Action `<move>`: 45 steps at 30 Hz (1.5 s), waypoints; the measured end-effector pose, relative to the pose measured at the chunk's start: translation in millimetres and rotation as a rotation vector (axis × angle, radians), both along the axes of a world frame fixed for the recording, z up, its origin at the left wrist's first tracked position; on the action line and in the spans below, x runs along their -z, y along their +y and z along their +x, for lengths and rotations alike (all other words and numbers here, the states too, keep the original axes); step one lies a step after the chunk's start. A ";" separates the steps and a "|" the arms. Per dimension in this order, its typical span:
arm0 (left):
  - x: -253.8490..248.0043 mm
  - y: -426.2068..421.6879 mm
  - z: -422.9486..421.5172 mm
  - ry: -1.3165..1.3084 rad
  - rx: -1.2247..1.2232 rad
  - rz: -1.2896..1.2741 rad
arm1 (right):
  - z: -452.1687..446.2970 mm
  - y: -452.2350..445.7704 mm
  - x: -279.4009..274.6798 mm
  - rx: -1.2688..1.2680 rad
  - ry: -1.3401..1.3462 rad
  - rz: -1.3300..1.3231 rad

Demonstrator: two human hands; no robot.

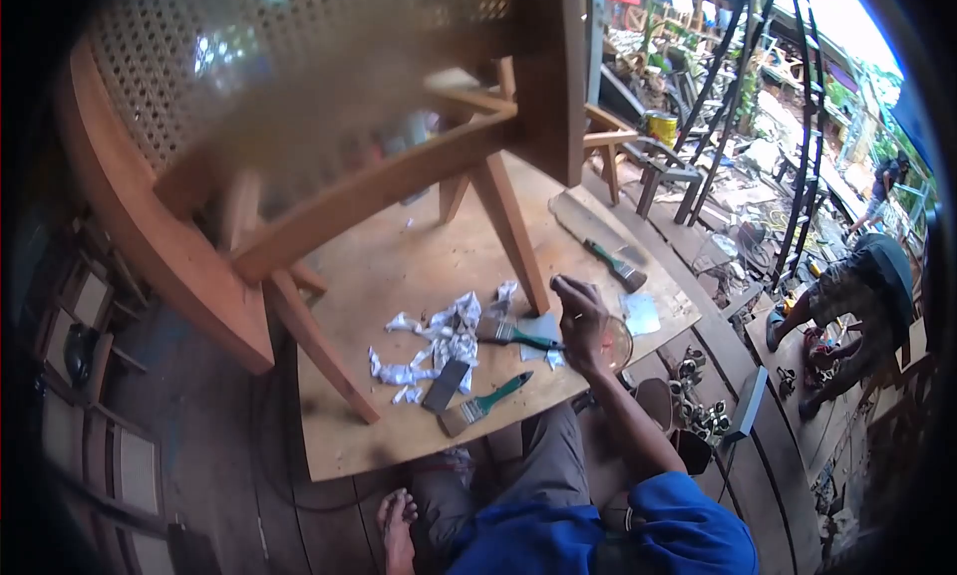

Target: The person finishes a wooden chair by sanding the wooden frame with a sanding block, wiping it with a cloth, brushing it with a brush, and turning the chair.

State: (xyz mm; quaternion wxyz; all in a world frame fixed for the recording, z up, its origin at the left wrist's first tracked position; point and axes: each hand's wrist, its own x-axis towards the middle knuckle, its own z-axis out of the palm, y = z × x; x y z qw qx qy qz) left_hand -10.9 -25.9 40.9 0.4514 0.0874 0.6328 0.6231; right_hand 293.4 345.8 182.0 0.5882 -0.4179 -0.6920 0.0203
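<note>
My right hand (581,314) is closed above the board, beside a clear round container (618,344). What its fingers hold, if anything, is too small to make out. Low in the view, my left hand (397,515) hangs by my left knee, fingers loosely apart with nothing visible in them. A wooden chair with a woven cane panel (299,37) stands tilted over the board (359,455). Left of my right hand lie a green-handled paintbrush (513,334), crumpled white scraps (449,326) and a dark flat block (446,386). A second paintbrush (483,406) lies nearer me.
Another paintbrush (616,264) rests near the board's right edge, by a pale sheet (640,313). Metal pieces (703,406) and a grey bar (748,404) lie on the plank floor. A ladder (797,127) and a bending person (862,286) are at right.
</note>
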 end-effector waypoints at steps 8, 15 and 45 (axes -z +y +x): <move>-15.1 11.5 10.2 0.046 0.028 0.005 | -64.3 -18.0 57.8 -0.449 0.251 -0.788; -17.4 13.3 17.5 0.038 0.092 0.026 | -148.4 -19.5 72.2 -0.622 -0.027 -0.658; -38.4 31.8 13.2 0.066 0.170 0.151 | 31.2 -10.6 -339.4 -0.151 0.079 0.645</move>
